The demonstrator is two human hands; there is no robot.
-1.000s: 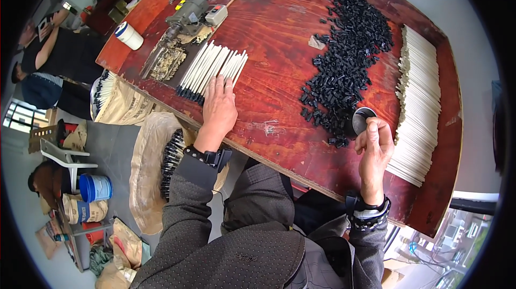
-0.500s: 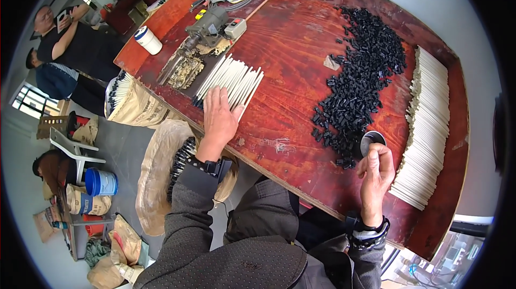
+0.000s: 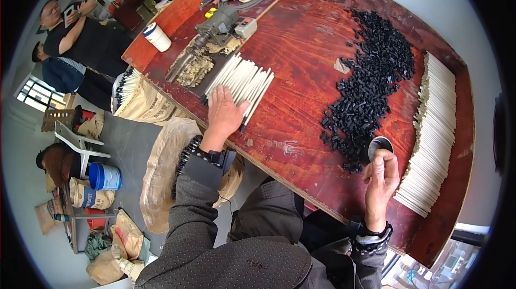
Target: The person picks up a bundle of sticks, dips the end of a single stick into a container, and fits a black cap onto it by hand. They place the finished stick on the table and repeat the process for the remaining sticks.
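My left hand lies with its fingers spread flat over the near ends of a row of slim white sticks. A few dark tips show at the near ends of this row. At the right, my right hand is closed, thumb against fingers, on a small round metal cup with a dark inside. This cup is beside the near end of a long heap of small black plastic pieces. Farther right, a tall stack of white sticks lies along the table's raised side.
A small grey motor with a switch box stands at the far left, near a white canister. Sacks stand beside the table's left edge. Two people are in the left background.
The view has shifted slightly, so the table appears a little farther right. Both hands keep nearly the same places; dark tips now show at the near right of the stick row.
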